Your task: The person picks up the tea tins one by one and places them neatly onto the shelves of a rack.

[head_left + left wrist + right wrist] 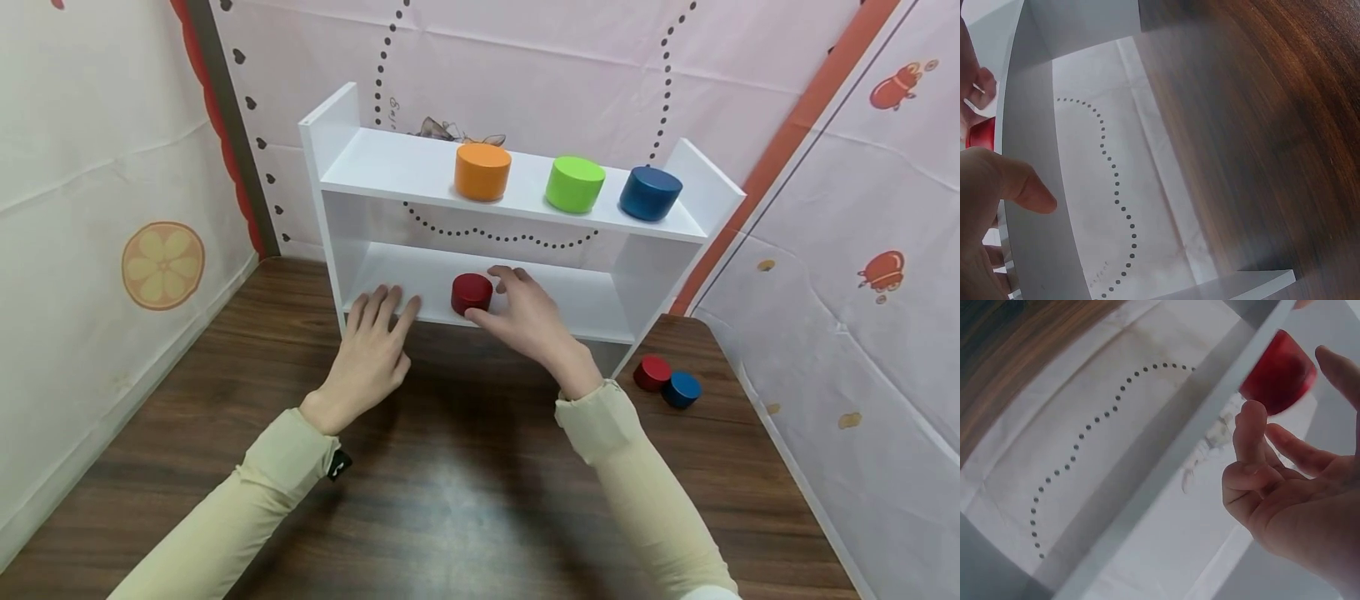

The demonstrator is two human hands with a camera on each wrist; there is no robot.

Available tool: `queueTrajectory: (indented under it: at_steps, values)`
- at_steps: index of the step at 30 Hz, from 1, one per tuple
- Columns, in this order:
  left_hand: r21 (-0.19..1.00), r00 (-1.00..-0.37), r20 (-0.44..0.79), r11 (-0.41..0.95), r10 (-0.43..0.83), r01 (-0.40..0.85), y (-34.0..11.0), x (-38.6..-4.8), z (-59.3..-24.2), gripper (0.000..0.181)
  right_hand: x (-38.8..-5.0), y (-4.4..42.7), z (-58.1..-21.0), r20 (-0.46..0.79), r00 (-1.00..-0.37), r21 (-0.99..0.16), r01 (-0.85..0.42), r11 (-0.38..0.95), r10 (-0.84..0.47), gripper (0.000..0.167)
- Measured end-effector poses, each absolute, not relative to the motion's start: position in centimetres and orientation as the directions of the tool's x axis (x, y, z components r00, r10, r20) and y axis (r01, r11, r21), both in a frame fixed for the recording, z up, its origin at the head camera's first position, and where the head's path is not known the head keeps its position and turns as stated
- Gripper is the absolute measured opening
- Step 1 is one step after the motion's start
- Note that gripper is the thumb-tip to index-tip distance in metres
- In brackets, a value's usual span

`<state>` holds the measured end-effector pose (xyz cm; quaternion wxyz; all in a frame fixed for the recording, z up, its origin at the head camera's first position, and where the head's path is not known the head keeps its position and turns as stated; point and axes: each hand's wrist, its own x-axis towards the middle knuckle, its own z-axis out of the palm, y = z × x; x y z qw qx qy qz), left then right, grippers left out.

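Note:
A red cylinder [472, 294] stands upright near the front edge of the lower shelf of a white two-tier shelf unit [555, 300]. My right hand [528, 321] is just to its right, thumb and index finger spread near its side. In the right wrist view the red cylinder [1280, 374] sits between the raised thumb and the other fingers, with a gap visible; whether any fingertip touches it I cannot tell. My left hand [367, 354] lays its extended fingers on the lower shelf's left front edge. Its thumb [1032, 194] is below the shelf board.
On the upper shelf stand an orange cylinder [482, 172], a green cylinder [575, 184] and a dark blue cylinder [650, 193]. A smaller red cylinder [652, 372] and a blue cylinder [682, 389] lie close together on the wooden table [450, 500], right of the unit. Printed cloth [525, 67] hangs behind.

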<state>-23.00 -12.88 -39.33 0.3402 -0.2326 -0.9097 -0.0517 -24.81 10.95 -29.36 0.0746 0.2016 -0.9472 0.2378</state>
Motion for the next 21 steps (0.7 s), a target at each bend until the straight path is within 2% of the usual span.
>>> queueTrajectory:
  at_steps: [11, 21]
  values:
    - [-0.059, -0.653, 0.650, 0.883, 0.388, 0.466, -12.9, -23.0, -39.4, 0.069, -21.2, 16.6, -29.0, 0.272, -0.892, -0.416, -0.447, 0.792, -0.360, 0.045]
    - [-0.077, -0.633, 0.667, 0.881, 0.394, 0.466, -13.0, -23.2, -39.5, 0.069, -19.1, 24.5, -31.0, 0.252, -0.926, -0.363, -0.360, 0.859, -0.281, 0.027]
